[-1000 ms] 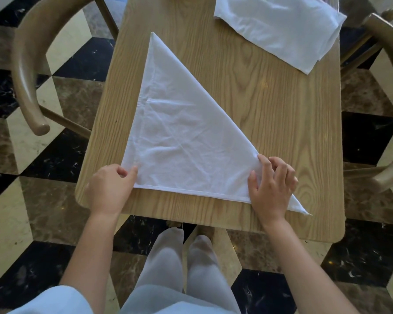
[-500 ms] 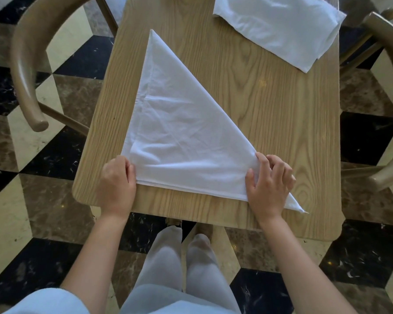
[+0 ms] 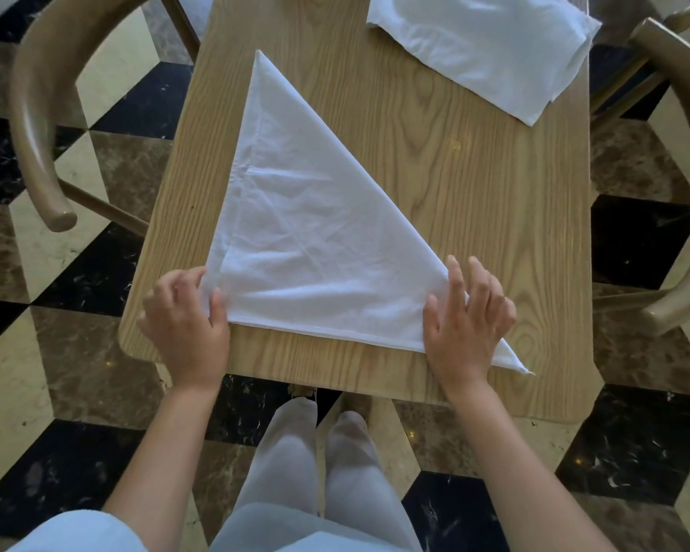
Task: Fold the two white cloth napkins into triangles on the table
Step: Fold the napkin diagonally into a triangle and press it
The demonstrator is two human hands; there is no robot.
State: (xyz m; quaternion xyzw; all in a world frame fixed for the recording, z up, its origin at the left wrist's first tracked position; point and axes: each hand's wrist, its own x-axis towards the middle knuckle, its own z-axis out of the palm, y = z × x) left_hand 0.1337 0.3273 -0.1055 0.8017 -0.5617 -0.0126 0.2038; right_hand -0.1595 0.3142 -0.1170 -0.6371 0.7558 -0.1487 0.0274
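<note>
Nearest the viewer, the person's pale trouser legs [image 3: 315, 464] stand over a marble floor [image 3: 48, 376] of black, cream and brown lozenges. On the near half of the oak table [image 3: 494, 217], the left hand [image 3: 184, 324] pinches the near-left corner of the folded napkin [image 3: 307, 241], thumb on top and fingers curled around the edge. The right hand [image 3: 469, 320] lies flat and spread, fingers extended, pressing the cloth close to its near-right tip. This white napkin forms a creased, wrinkled triangle, its apex pointing far-left, layers visible along the near edge. At the far-right corner lies the second napkin [image 3: 490, 45], a rough rectangle. Curved wooden chairs [image 3: 32, 125] flank the table. No writing is legible.
</note>
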